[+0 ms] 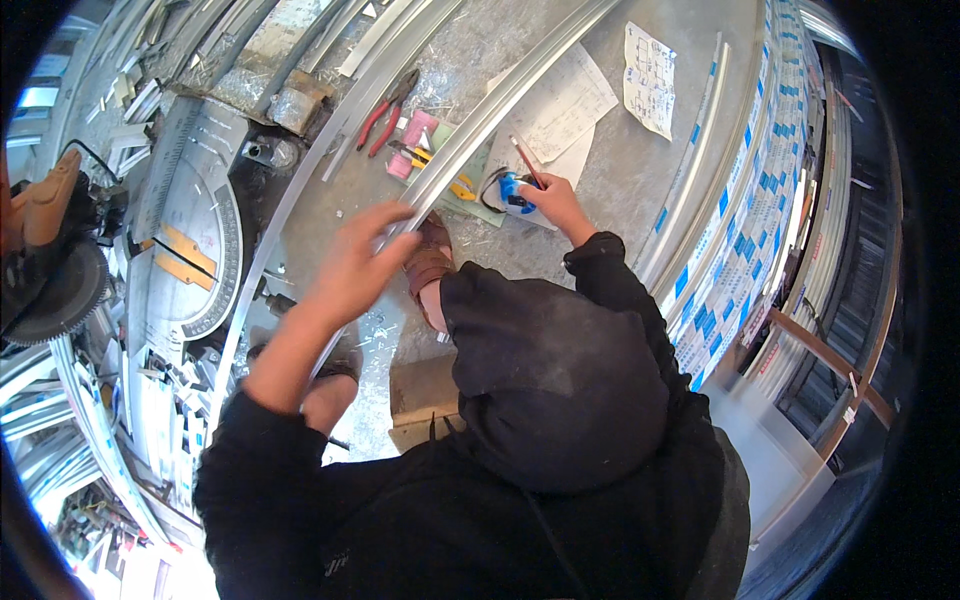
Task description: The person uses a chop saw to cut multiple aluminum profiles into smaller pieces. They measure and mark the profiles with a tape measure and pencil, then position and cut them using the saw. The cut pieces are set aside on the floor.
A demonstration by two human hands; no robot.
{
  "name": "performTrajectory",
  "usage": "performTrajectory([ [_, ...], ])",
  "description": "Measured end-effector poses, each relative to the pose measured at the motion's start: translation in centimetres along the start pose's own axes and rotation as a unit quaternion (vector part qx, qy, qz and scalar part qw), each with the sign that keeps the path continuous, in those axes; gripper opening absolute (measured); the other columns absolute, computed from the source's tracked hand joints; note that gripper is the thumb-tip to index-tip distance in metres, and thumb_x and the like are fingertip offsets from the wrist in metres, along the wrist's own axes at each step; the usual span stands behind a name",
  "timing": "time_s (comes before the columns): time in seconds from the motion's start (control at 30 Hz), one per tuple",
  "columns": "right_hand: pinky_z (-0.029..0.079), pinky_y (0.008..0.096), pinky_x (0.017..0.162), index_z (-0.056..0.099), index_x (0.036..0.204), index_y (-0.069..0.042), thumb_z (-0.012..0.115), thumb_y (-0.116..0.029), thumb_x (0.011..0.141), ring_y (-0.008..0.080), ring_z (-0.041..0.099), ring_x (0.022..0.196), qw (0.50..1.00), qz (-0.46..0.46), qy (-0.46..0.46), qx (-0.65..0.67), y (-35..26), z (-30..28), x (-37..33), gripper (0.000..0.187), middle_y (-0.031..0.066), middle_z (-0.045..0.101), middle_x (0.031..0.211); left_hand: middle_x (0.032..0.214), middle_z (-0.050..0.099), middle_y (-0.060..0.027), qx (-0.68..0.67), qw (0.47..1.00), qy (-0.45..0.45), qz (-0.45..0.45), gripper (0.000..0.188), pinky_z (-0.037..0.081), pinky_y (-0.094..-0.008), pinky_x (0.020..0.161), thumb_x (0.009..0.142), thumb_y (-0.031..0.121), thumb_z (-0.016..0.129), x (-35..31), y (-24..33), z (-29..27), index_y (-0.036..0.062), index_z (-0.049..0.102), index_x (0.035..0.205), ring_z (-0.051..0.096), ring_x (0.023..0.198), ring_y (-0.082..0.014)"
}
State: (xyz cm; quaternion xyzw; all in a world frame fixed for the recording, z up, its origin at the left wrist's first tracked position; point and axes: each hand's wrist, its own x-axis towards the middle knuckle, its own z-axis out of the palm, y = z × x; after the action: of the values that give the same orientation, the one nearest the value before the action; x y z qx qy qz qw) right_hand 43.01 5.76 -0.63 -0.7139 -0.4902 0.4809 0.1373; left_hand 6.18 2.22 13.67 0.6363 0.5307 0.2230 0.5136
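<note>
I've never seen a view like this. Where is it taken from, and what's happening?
No robot here: a person works bare-handed. The single picture looks down from a wide camera worn on the head, so straight edges bend. The right hand holds a blue tape measure and a pencil. The blurred left hand is at a metal strip; its grip is unclear. Pliers and papers lie on the grey surface.
</note>
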Motion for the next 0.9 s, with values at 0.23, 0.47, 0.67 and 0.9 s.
performTrajectory([
  [0.23,0.049,0.0524,0.091,0.069,0.114,-0.005,0.055,-0.028,0.093,0.039,0.06,0.107,0.894,-0.195,0.118,-0.385,1.0,-1.1,3.2,0.034,0.02,0.066,0.112,0.113,0.07,-0.0196,0.18,0.933,-0.07,-0.305,0.037,0.053,-0.0416,0.088,0.096,0.032,0.063,-16.2,-7.3,-15.9,0.0024,0.068,0.118,0.068,0.101,-0.0348],
  [0.47,0.044,0.0468,0.104,0.066,0.122,-0.005,0.062,-0.018,0.09,0.0384,0.057,0.12,0.894,-0.286,0.196,-0.284,-6.9,0.3,3.8,0.035,0.02,0.063,0.125,0.137,0.059,-0.0254,0.267,0.842,-0.008,-0.469,0.072,0.045,-0.0478,0.106,0.096,0.06,0.055,-31.6,-18.6,-18.1,0.002,0.056,0.139,0.057,0.125,-0.0434],
  [0.67,0.042,0.0469,0.105,0.064,0.123,-0.004,0.064,-0.013,0.087,0.0379,0.056,0.121,0.84,-0.462,0.08,-0.272,-21.0,4.6,3.2,0.037,0.0191,0.062,0.128,0.105,0.071,-0.0257,0.185,0.872,0.013,-0.453,0.065,0.051,-0.0517,0.092,0.101,0.062,0.044,-34.2,-20.6,-14.9,0.0032,0.073,0.108,0.066,0.105,-0.0441],
  [0.9,0.038,0.0515,0.108,0.051,0.141,-0.003,0.065,-0.03,0.092,0.0371,0.044,0.137,0.657,-0.617,-0.016,-0.433,-35.4,15.6,2.8,0.058,0.0186,0.052,0.144,0.099,0.072,-0.0278,0.234,0.855,0.162,-0.434,0.075,0.053,-0.0499,0.09,0.095,0.07,0.049,-35.7,-20.3,-21.6,0.0009,0.075,0.107,0.068,0.101,-0.0431],
])
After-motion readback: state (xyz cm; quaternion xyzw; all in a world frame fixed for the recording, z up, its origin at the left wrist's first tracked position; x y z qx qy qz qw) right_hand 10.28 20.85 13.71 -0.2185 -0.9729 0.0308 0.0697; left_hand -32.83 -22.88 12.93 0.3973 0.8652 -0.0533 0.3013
